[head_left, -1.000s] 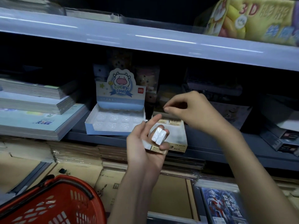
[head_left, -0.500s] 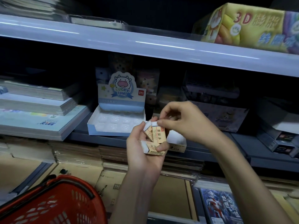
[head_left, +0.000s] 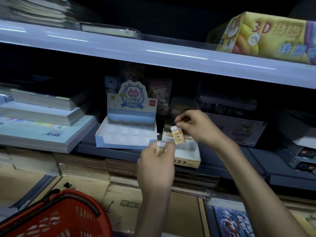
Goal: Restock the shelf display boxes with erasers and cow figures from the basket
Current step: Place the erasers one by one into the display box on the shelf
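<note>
My right hand [head_left: 196, 127] pinches a tan-sleeved white eraser [head_left: 178, 136] and holds it just above the cream eraser display box [head_left: 187, 157] on the middle shelf. Lower and to the left, my left hand [head_left: 156, 165] grips another eraser [head_left: 160, 148] whose white end sticks up from the fist. The blue-and-white "Lucky Cow" display box [head_left: 119, 142] stands left of the eraser box; its moulded tray cells show no figures. The red basket [head_left: 56, 218] sits at the bottom left, its contents hidden from view.
Stacks of notebooks [head_left: 42, 120] fill the shelf's left side. A yellow "3D" box [head_left: 266, 33] sits on the upper shelf at right. Dark boxes [head_left: 230, 120] crowd the shelf behind and right of my hands. Wrapped paper packs [head_left: 89, 170] lie below the shelf.
My right hand took one eraser out of my left hand and carried it up and right over the eraser box. My left hand closed round what it still holds.
</note>
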### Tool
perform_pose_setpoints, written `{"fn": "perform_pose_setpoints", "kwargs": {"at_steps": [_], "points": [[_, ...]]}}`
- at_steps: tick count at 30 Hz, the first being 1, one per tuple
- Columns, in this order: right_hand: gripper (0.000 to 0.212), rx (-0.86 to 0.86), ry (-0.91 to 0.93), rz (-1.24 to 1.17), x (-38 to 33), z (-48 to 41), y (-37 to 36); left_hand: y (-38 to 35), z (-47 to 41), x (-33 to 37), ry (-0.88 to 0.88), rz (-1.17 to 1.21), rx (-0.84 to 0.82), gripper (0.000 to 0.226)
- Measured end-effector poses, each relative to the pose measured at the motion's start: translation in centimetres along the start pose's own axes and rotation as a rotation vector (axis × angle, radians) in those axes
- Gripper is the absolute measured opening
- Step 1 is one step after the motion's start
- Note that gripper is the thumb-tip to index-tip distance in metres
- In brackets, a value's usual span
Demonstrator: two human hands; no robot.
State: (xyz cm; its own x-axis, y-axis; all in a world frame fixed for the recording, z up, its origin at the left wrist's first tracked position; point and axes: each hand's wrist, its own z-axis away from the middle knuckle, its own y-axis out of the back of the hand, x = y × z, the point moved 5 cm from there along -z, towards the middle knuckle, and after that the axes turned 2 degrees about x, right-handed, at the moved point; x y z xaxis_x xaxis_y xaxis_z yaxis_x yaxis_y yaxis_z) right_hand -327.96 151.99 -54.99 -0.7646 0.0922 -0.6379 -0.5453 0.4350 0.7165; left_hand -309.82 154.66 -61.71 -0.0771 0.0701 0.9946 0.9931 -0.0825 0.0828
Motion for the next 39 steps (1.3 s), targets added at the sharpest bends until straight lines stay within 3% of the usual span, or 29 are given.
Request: {"fn": "perform_pose_setpoints", "kwargs": {"at_steps": [3, 7, 9, 12, 16, 32, 36, 39], "points": [[0.010, -0.183, 0.032, 0.090, 0.9, -1.5, -3.2, -0.6, -0.2, -0.4, -0.069, -0.401, -0.021, 0.028], [0.016, -0.088, 0.008, 0.117, 2.6, -1.9, -3.6, -1.4, -0.7, -0.9, -0.095, -0.626, -0.067, 0.029], [0.017, -0.053, 0.017, 0.220, 3.1, -1.1, -3.4, -1.6, -0.8, -0.8, -0.103, -0.640, -0.092, 0.029], [0.028, -0.130, -0.045, 0.318, 3.5, 0.2, -3.1, -2.0, -0.7, -0.6, -0.101, -0.630, -0.147, 0.026], [0.023, -0.202, -0.055, 0.436, 3.3, 0.4, -2.7, -2.1, -0.7, -0.8, -0.099, -0.594, -0.156, 0.028], [0.013, 0.013, 0.090, 0.321, 3.3, -0.6, -4.2, -2.2, -0.8, -1.0, -0.156, -0.588, -0.145, 0.032], [0.008, 0.021, 0.078, 0.339, 3.3, -0.4, -3.2, -1.7, -0.3, -0.4, -0.129, -0.365, -0.135, 0.035], [0.008, 0.033, 0.050, 0.220, 2.3, 0.3, -0.9, -2.1, -0.4, -0.5, 0.239, 0.202, -0.230, 0.033]]}}
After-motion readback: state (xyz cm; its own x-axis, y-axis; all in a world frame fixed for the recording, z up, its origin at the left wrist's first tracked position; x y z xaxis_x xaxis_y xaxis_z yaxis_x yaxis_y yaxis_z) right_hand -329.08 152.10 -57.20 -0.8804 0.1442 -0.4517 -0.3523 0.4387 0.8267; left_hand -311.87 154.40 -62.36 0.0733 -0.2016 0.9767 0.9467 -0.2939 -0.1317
